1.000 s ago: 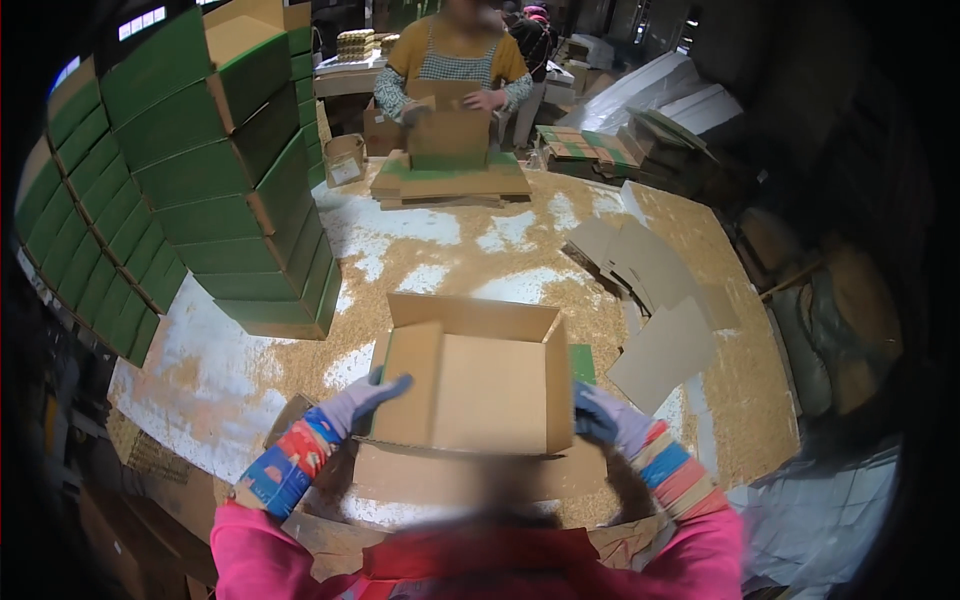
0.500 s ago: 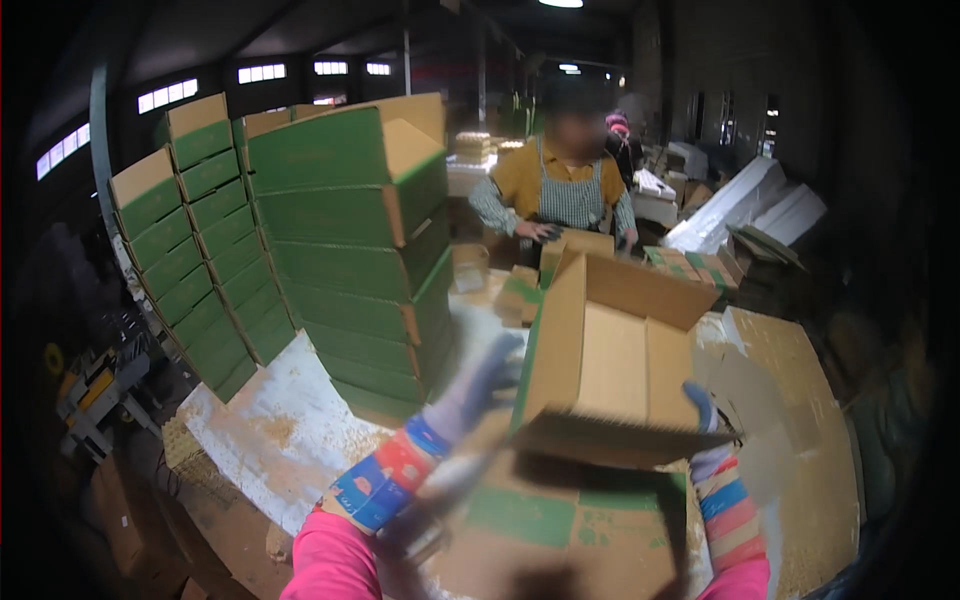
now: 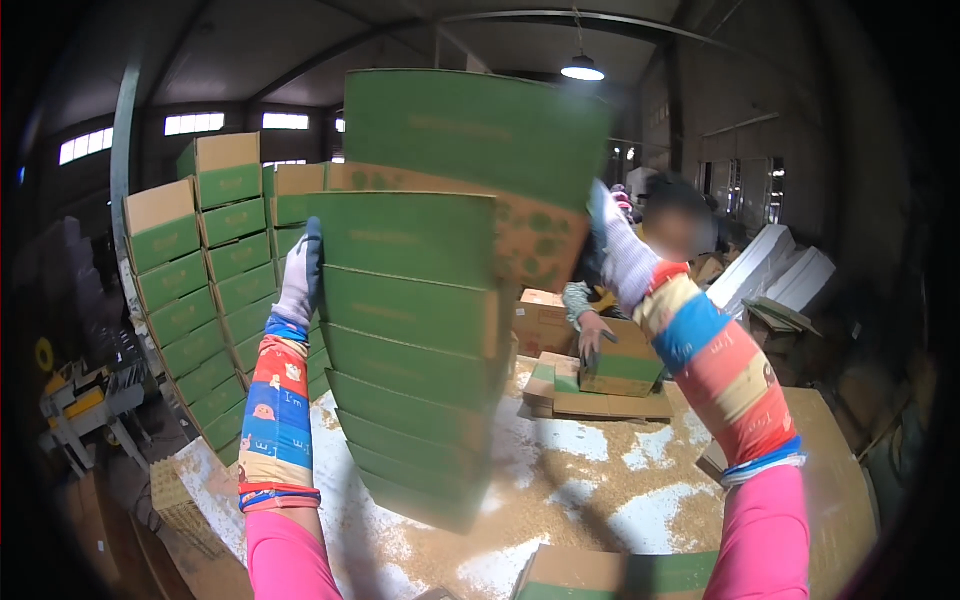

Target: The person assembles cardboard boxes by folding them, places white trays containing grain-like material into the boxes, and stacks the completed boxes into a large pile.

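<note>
Two gloved hands are raised at a tall stack of green boxes. The right hand [image 3: 622, 255] holds the right edge of a raised box [image 3: 475, 130], which tilts above the stack [image 3: 410, 300]; whether the two touch cannot be told. The raised box shows a green side with faint, unreadable print and a brown lower part with green printed shapes. The left hand [image 3: 301, 275] is upright at the stack's left edge, fingers straight; how firmly it presses cannot be told. Both patterned sleeves [image 3: 278, 400] carry small cartoon figures and lettering.

The stack's top box also bears a faint line of print, too weak to read. Near the front edge of the table [image 3: 580, 440] lies green-and-brown cardboard [image 3: 600, 575]. On the far side, a co-worker's hand [image 3: 595, 333] touches a smaller box [image 3: 622, 360] above flat cardboard [image 3: 610, 405]; beside it, a brown carton [image 3: 538, 322] has reddish print. Farther left rise more green boxes [image 3: 235, 255]; far right are white panels [image 3: 755, 265].
</note>
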A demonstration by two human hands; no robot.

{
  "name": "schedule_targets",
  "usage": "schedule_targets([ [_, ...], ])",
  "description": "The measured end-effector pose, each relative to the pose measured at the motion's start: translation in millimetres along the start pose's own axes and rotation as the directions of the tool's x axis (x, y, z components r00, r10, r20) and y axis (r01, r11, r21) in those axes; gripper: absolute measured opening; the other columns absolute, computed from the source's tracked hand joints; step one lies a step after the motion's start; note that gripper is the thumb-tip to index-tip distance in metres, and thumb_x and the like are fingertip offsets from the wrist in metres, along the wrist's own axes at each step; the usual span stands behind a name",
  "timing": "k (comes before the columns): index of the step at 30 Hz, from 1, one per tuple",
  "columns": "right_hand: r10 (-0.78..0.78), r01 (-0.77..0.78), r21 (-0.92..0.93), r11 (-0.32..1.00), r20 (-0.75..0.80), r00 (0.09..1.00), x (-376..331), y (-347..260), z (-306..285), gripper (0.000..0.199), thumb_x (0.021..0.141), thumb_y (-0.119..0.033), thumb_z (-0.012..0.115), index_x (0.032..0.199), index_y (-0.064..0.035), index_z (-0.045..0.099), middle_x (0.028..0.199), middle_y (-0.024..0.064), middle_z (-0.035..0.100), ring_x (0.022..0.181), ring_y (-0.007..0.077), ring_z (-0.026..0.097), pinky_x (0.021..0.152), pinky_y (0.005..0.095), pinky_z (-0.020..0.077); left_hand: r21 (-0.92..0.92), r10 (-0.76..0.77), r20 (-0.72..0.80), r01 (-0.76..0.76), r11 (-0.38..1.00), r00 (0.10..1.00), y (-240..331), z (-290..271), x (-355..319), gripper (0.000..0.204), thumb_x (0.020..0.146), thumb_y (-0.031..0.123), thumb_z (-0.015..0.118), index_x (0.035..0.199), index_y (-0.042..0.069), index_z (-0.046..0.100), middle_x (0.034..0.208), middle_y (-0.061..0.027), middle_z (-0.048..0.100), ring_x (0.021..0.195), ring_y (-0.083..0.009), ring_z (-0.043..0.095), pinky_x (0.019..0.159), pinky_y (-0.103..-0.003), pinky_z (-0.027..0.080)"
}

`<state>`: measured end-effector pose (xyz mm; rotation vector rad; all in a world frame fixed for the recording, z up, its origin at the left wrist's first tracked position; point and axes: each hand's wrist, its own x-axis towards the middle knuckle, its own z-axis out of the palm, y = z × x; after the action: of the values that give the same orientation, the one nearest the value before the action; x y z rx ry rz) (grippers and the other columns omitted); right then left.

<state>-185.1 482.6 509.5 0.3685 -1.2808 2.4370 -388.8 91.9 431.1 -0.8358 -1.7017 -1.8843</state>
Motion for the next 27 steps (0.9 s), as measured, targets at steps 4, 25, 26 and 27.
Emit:
schedule_targets([
  [4,0.046,-0.045,-0.222,0.974,-0.001,0.999,35.8,32.5,43.0,0.076,0.096,-0.067,0.036,0.144,-0.0082,0.042,0.143,0.0098,0.048,0.116,0.0267,0.054,0.096,0.0404,0.0464,-0.106,0.058,-0.005,-0.058,0.993,0.998,4.4,3.8,-13.5,0.055,0.104,0.043,0.045,0.135,-0.002,0.05,0.132,-0.0073,0.056,0.12,-0.0161,0.05,0.106,-0.028,0.036],
  [25,0.336,-0.072,-0.844,-0.531,-0.288,0.897,-532.9,129.8,-202.9,0.089,0.08,-0.064,0.062,0.143,-0.0034,0.041,0.139,0.0278,0.042,0.129,0.0457,0.039,0.11,0.0519,0.0303,0.215,-0.262,0.964,-0.453,0.865,-0.042,98.8,189.1,-575.7,0.108,0.067,0.066,0.072,0.148,0.006,0.032,0.146,-0.0318,0.031,0.137,-0.05,0.026,0.113,-0.058,0.019],
  [26,0.342,-0.063,-0.895,-0.441,-0.232,0.911,-567.6,130.7,-200.4,0.094,0.077,-0.068,0.062,0.141,-0.0021,0.041,0.138,0.0275,0.042,0.128,0.0463,0.039,0.109,0.0531,0.0303,0.256,-0.255,0.964,-0.48,0.839,0.068,99.3,187.8,-602.0,0.106,0.068,0.061,0.073,0.149,0.008,0.031,0.146,-0.0309,0.031,0.138,-0.0498,0.026,0.114,-0.058,0.018],
  [27,0.379,0.034,-0.895,-0.444,-0.153,0.913,-597.9,134.1,-193.4,0.096,0.074,-0.067,0.065,0.14,-0.0022,0.042,0.137,0.0274,0.043,0.128,0.046,0.039,0.109,0.0543,0.0306,0.308,-0.29,0.95,-0.473,0.825,0.112,101.8,187.1,-621.6,0.104,0.069,0.057,0.075,0.15,0.01,0.029,0.146,-0.03,0.031,0.138,-0.0497,0.025,0.114,-0.058,0.017],
])
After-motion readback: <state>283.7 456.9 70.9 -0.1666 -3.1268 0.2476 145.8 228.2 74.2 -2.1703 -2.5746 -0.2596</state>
